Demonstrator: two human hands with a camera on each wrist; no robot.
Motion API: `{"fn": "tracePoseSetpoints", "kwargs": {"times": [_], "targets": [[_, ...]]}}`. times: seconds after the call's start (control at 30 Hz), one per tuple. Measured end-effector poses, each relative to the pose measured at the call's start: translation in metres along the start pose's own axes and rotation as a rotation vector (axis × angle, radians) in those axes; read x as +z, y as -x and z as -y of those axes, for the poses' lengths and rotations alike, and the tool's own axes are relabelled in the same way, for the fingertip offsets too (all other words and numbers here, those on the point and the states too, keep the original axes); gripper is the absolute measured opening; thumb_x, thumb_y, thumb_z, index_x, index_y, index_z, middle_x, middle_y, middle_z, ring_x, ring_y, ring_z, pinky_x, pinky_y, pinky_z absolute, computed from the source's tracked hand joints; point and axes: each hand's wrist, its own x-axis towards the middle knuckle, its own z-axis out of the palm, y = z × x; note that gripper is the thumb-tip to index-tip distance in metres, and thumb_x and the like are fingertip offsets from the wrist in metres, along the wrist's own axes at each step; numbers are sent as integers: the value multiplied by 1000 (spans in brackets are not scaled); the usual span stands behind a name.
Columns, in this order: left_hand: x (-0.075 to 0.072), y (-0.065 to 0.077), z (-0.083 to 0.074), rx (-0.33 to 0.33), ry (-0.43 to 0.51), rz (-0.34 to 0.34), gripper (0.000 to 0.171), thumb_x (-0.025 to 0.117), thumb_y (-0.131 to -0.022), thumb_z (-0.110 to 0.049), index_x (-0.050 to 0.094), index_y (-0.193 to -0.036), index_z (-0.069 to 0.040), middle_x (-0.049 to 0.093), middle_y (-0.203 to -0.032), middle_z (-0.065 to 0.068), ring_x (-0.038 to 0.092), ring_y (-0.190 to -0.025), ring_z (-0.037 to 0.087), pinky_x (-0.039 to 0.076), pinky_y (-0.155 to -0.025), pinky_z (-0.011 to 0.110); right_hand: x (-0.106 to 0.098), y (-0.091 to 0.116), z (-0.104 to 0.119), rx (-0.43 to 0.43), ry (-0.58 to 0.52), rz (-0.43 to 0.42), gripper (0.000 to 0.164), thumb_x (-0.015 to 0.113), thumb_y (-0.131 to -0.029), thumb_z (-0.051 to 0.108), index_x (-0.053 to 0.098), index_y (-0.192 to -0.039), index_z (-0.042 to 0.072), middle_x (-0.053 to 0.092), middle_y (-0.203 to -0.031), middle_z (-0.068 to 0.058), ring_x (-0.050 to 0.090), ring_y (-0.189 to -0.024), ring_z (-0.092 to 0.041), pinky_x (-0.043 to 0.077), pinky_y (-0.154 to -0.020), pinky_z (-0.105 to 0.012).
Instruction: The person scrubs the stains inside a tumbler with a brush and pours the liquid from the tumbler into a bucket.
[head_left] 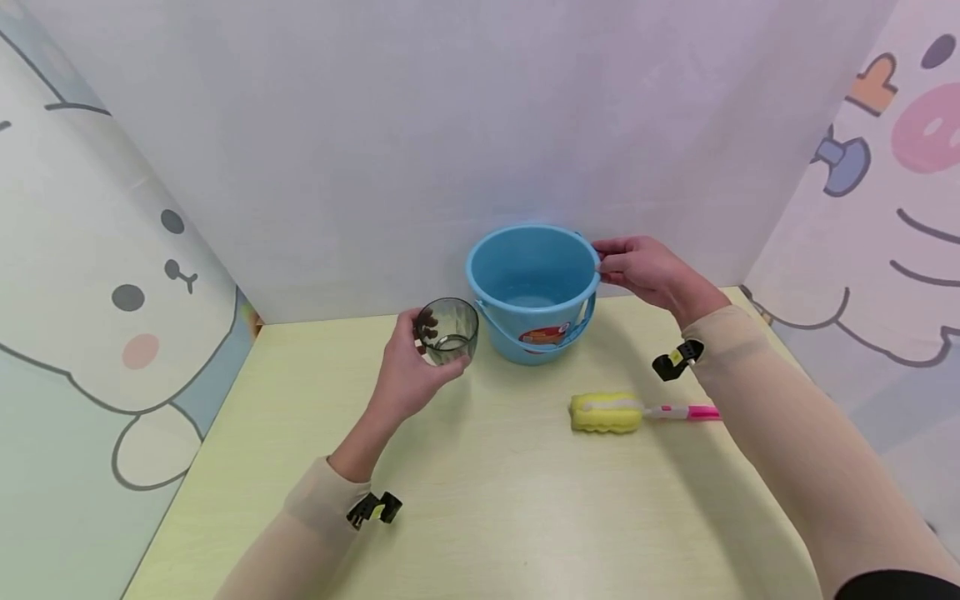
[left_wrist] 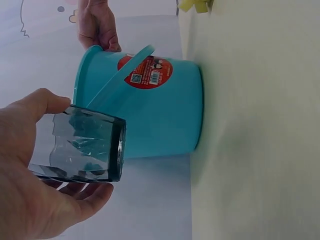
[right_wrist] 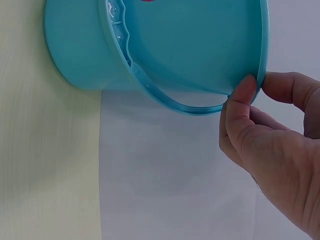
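A dark, see-through drinking glass [head_left: 452, 332] is gripped by my left hand [head_left: 412, 367], thumb on one side and fingers on the other. In the left wrist view the glass [left_wrist: 90, 145] is held above the tabletop, in front of the bucket [left_wrist: 155, 120]. That blue plastic bucket [head_left: 532, 325] stands upright at the back of the table, its handle hanging down at the front over a red label. My right hand [head_left: 648, 271] pinches the bucket's right rim; the right wrist view shows thumb and fingertips [right_wrist: 245, 89] at the rim beside the handle's end.
A yellow sponge brush [head_left: 607, 413] with a pink and white handle [head_left: 686, 412] lies on the pale wooden table [head_left: 510, 500], below the right forearm. A plain wall [head_left: 360, 167] rises behind the bucket, with cartoon-printed panels [head_left: 90, 292] at both sides.
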Motion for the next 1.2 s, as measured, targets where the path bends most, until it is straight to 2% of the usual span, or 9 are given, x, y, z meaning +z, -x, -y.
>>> {"fn": "tracePoseSetpoints", "kwargs": {"times": [0.2, 0.47, 0.67, 0.9, 1.03, 1.13, 1.2], "targets": [[13, 13, 10, -38, -1, 47, 89, 92, -81, -20, 39, -151, -2, 54, -144, 15, 55, -132, 32, 54, -105, 50, -1, 0, 0, -1, 3, -3, 55, 50, -109, -1, 35, -161, -6, 44, -159, -25, 64, -115, -22, 55, -102, -31], [32, 25, 18, -61, 11, 119, 90, 95, -79, -21, 43, -149, -3, 57, -143, 14, 57, -131, 31, 55, -103, 50, 0, 0, 2, 4, 3, -3, 54, 50, -109, -1, 35, -161, -6, 42, -159, -26, 64, -111, -21, 56, -99, -29], [47, 31, 21, -50, -5, 189, 90, 96, -79, -26, 44, -149, -4, 59, -140, 12, 56, -130, 28, 55, -104, 49, 1, 1, 3, 10, 3, -6, 54, 51, -109, 0, 35, -161, -6, 42, -158, -26, 63, -112, -23, 58, -93, -25], [63, 40, 23, -47, 1, 264, 89, 98, -77, -23, 46, -147, -6, 59, -139, 10, 56, -130, 27, 53, -106, 48, 1, 1, 2, 21, 8, -12, 55, 52, -109, 1, 35, -161, -5, 43, -158, -25, 62, -114, -25, 57, -99, -29], [70, 43, 24, -41, 16, 288, 89, 98, -76, -23, 46, -146, -5, 59, -139, 12, 57, -129, 29, 53, -106, 49, 1, 1, 1, 24, 8, -16, 55, 52, -109, 1, 36, -161, -4, 44, -158, -23, 58, -124, -34, 55, -102, -31], [76, 46, 24, -44, 3, 307, 91, 98, -76, -26, 45, -147, -6, 59, -139, 12, 57, -129, 30, 51, -107, 50, 1, 1, 1, 24, 6, -18, 55, 52, -109, 2, 36, -162, -4, 45, -158, -22, 54, -129, -39, 56, -100, -29], [79, 47, 24, -47, -12, 318, 93, 99, -75, -28, 44, -148, -6, 59, -139, 12, 57, -128, 30, 50, -107, 50, 1, 1, 1, 22, 7, -18, 55, 52, -109, 2, 36, -162, -4, 45, -158, -23, 56, -128, -38, 57, -95, -26]]}}
